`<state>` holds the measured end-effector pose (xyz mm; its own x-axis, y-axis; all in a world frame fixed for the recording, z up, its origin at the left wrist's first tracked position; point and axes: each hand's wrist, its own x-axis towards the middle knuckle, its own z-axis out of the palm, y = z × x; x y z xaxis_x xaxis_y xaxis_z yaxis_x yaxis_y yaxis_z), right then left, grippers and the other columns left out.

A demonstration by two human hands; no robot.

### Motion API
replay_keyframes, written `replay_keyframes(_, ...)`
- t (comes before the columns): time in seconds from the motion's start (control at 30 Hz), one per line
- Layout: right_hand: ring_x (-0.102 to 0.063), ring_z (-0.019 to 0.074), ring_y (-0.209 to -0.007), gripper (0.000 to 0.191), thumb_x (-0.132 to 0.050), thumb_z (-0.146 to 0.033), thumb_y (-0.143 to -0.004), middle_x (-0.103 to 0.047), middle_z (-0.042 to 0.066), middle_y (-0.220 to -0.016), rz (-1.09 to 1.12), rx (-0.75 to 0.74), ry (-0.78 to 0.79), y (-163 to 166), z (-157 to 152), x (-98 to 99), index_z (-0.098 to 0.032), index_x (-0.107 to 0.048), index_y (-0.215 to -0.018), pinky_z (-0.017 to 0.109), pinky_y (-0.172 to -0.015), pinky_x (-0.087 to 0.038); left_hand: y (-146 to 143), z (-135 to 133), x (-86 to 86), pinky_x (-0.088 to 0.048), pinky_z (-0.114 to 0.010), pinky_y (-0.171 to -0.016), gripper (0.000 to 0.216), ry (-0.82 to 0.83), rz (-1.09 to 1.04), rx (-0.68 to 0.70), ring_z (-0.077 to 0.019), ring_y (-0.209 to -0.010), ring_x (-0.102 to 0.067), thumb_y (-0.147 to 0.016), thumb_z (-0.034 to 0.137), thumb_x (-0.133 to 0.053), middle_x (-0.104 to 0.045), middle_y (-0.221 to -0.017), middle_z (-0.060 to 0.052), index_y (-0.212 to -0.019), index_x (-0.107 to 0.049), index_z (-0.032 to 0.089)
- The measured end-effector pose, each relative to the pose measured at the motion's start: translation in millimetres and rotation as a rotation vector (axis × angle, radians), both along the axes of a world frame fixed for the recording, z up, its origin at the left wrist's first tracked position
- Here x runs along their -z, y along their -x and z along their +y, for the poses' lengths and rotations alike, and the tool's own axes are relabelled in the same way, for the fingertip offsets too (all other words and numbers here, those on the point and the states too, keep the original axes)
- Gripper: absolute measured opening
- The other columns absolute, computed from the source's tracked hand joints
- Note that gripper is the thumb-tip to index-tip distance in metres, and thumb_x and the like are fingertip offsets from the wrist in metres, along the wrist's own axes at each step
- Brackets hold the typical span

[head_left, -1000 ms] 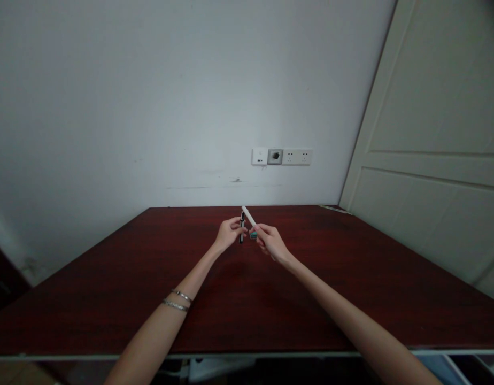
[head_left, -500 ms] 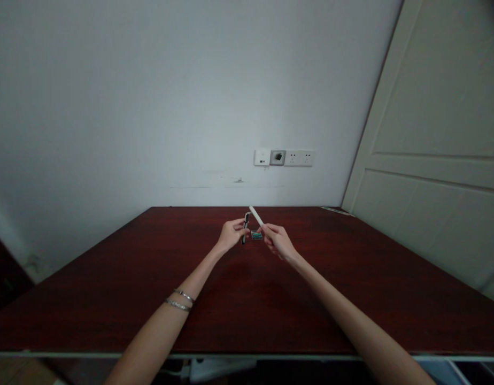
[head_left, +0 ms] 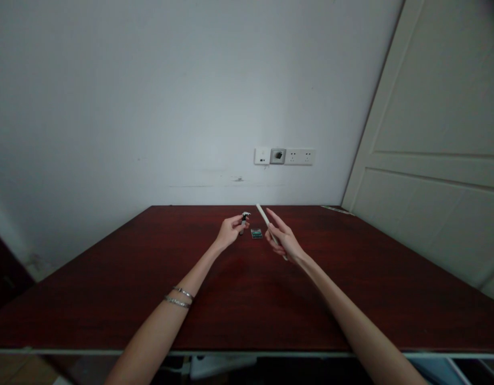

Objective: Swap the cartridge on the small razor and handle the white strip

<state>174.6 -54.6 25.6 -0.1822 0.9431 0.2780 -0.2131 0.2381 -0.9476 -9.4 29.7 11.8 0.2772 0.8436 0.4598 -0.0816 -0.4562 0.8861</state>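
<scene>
My left hand (head_left: 230, 231) pinches a small black-and-silver tool (head_left: 244, 223) between thumb and fingers. It stands roughly upright, with a short pale head at the top that looks like a razor's; its exact kind is unclear. In my right hand (head_left: 284, 238) lies a long, thin white stick (head_left: 263, 215), tilted with its far end up and to the left. The thumb and lower fingers grip it, while a finger is stretched out alongside. Between both hands, a small clear case with teal content (head_left: 256, 233) rests on the table.
The dark red wooden table (head_left: 223, 310) reaches back to a pale wall (head_left: 199, 107). Sockets (head_left: 299, 156) are set in that wall above the table's back edge. A white panelled door (head_left: 439, 133) borders the right side. A thin strip (head_left: 337, 210) lies at the back right corner.
My right hand has drawn the white stick away to the right, apart from the tool, and a finger has extended. The tool in my left hand has turned, showing less of its length.
</scene>
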Motion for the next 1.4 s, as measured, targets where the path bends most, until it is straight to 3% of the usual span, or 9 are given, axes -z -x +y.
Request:
replay_keyframes(0.27,-0.019,0.0022,-0.032,0.067,-0.059,-0.044,-0.075,-0.030,-0.011,-0.047,0.101,-0.005,0.056,12.6,0.1,11.8,-0.026,-0.035,-0.135,0.013,-0.029,-0.015,-3.7,-5.6,5.9,-0.050,-0.029,-0.066,0.031,0.090,0.035,0.192,-0.0192,-0.074,-0.066,-0.074,0.021,-0.062,-0.067,-0.082,-0.009,-0.101,-0.055,0.010)
replay_keyframes(0.5,-0.017,0.0026,-0.034,0.067,-0.059,-0.045,-0.075,-0.028,-0.011,-0.047,0.049,-0.030,-0.006,22.3,0.0,15.6,-0.022,-0.039,-0.135,0.015,-0.030,-0.015,-5.7,-4.8,9.1,-0.050,-0.029,-0.064,0.034,0.082,0.047,0.200,-0.0181,-0.068,-0.066,-0.073,0.025,-0.065,-0.067,-0.078,-0.008,-0.101,-0.054,0.010)
replay_keyframes(0.63,-0.021,0.0040,-0.035,0.063,-0.056,-0.045,-0.077,-0.030,-0.010,-0.046,-0.007,0.137,-0.098,19.5,6.3,14.8,-0.022,-0.042,-0.133,0.016,-0.031,-0.017,-6.2,-4.5,9.9,-0.050,-0.028,-0.060,0.033,0.103,0.044,0.199,-0.0181,-0.064,-0.065,-0.072,0.027,-0.066,-0.067,-0.075,-0.008,-0.097,-0.053,0.010)
replay_keyframes(0.77,-0.036,0.0083,-0.042,0.056,-0.058,-0.044,-0.076,-0.044,-0.005,-0.049,-0.155,0.228,-0.174,15.0,8.8,13.8,-0.021,-0.052,-0.126,0.019,-0.038,-0.029,-7.6,-6.0,9.6,-0.050,-0.027,-0.058,0.032,0.105,0.054,0.191,-0.0173,-0.063,-0.065,-0.071,0.025,-0.066,-0.066,-0.074,-0.007,-0.097,-0.054,0.010)
replay_keyframes(0.87,-0.055,0.0179,-0.070,0.046,-0.057,-0.041,-0.076,-0.064,0.005,-0.077,-0.290,0.196,-0.293,13.1,4.7,9.4,-0.022,-0.060,-0.118,0.025,-0.056,-0.043,-7.4,-6.3,8.7,-0.050,-0.027,-0.058,0.030,0.079,0.080,0.167,-0.0162,-0.061,-0.064,-0.071,0.024,-0.065,-0.066,-0.074,-0.007,-0.095,-0.056,0.010)
replay_keyframes(0.93,-0.056,0.0207,-0.084,0.041,-0.054,-0.040,-0.079,-0.065,0.006,-0.095,-0.353,0.200,-0.368,10.6,3.0,6.2,-0.023,-0.061,-0.116,0.027,-0.066,-0.044,-7.1,-6.3,8.3,-0.049,-0.027,-0.058,0.029,0.066,0.096,0.156,-0.0159,-0.062,-0.063,-0.071,0.023,-0.063,-0.066,-0.074,-0.007,-0.095,-0.056,0.009)
replay_keyframes(1.13,-0.043,0.0114,-0.050,0.046,-0.041,-0.034,-0.087,-0.055,-0.002,-0.058,-0.528,0.354,-0.430,-14.9,11.9,-2.3,-0.023,-0.044,-0.132,0.023,-0.054,-0.037,-5.2,-5.6,9.3,-0.047,-0.025,-0.064,0.022,-0.006,0.145,0.098,-0.0154,-0.070,-0.063,-0.075,0.015,-0.053,-0.065,-0.078,-0.006,-0.097,-0.054,0.011)
replay_keyframes(1.4,-0.052,0.0137,-0.071,0.035,-0.045,-0.027,-0.087,-0.062,0.002,-0.083,-0.870,0.320,-0.666,-33.4,26.9,-28.1,-0.031,-0.056,-0.120,0.025,-0.067,-0.039,0.5,-3.2,12.7,-0.043,-0.024,-0.071,0.019,-0.283,0.321,-0.080,-0.0141,-0.077,-0.057,-0.080,0.015,-0.046,-0.064,-0.085,-0.004,-0.095,-0.058,0.014)
